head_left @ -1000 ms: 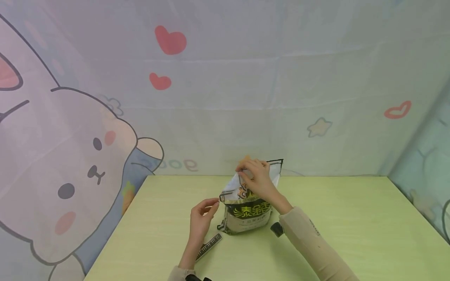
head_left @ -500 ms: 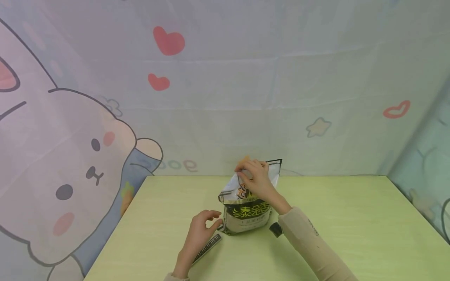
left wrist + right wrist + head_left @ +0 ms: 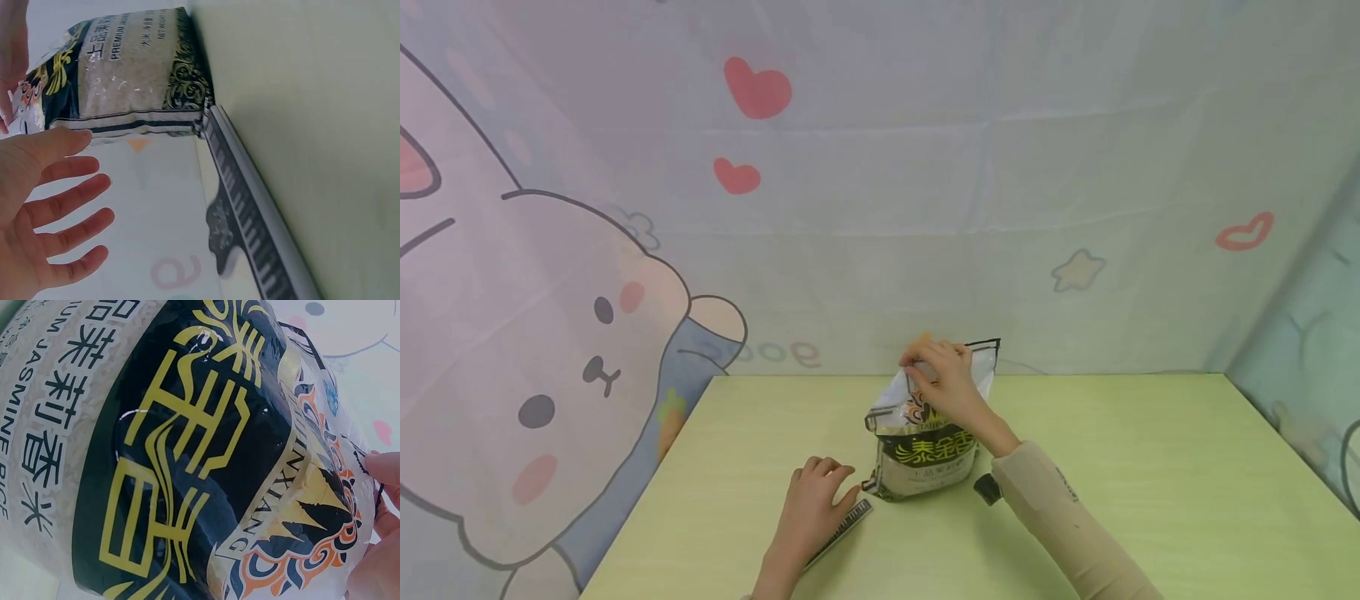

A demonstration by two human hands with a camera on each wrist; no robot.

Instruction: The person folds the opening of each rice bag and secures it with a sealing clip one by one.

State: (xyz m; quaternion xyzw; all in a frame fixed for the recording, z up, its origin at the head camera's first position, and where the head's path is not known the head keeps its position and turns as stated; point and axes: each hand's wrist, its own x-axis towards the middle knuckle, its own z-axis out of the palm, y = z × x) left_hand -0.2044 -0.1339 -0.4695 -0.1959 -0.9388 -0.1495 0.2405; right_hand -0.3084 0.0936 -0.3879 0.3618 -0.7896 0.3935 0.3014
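A plastic bag of jasmine rice (image 3: pixel 928 467) stands upright on the table, its clear lower part showing the grains. My right hand (image 3: pixel 949 379) pinches the bag's white top edge between thumb and fingers, as the right wrist view also shows. My left hand (image 3: pixel 812 504) is beside the bag's lower left corner, fingers spread and slightly bent, holding nothing. Under and beside that hand lies a long narrow strip (image 3: pixel 842 529) with a black-and-white piano-key pattern, partly hidden by the hand. In the left wrist view the strip (image 3: pixel 250 212) reaches to the bag's bottom corner.
The pale green table (image 3: pixel 1150 483) ends at a hanging cloth (image 3: pixel 880 208) printed with a rabbit, hearts and stars. A small black device (image 3: pixel 988 489) sits at the right wrist. A dark curved cable-like thing (image 3: pixel 1348 471) shows at the right edge.
My left hand has gone down from the bag's upper left corner toward the table and the strip, and away from the bag. The right hand keeps its hold on the bag's top.
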